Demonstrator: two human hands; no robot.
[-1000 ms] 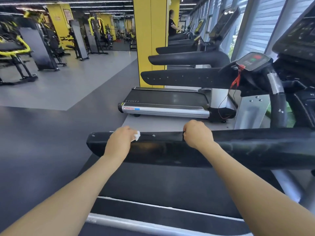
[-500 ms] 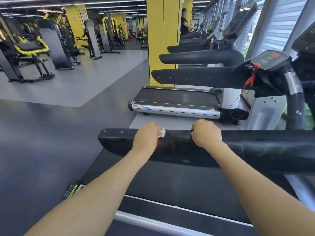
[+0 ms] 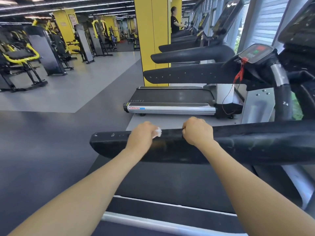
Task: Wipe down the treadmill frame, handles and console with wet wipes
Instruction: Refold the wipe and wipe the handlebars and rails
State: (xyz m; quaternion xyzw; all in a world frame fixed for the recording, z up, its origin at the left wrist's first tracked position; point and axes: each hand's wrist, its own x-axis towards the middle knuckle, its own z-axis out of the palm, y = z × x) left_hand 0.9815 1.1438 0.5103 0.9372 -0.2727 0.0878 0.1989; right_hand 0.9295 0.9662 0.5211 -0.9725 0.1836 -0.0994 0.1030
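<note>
My left hand (image 3: 142, 136) grips a crumpled wet wipe (image 3: 158, 132) and presses it onto the top of the handrail (image 3: 238, 142), the landmark here. A white corner of the wipe sticks out on the side toward my right hand (image 3: 197, 131). My right hand is clamped over the rail's top edge, fingers curled round it, just beside the wipe hand, toward the console end. It looks like a bracing hold.

Progress, my read: early to middle. The wipe sits near the rail's free end, and the patch of rail between my hands has a damp sheen. The long stretch of rail past my right hand has pale smears and dust, so it reads as not yet wiped.

Left to do, by my judgement: rest of this rail, the upright post (image 3: 283, 99) beyond it with white flecks, the small console (image 3: 255, 52) above that post, plus the frame side rail (image 3: 153, 222) below the handrail near my elbows.
</note>
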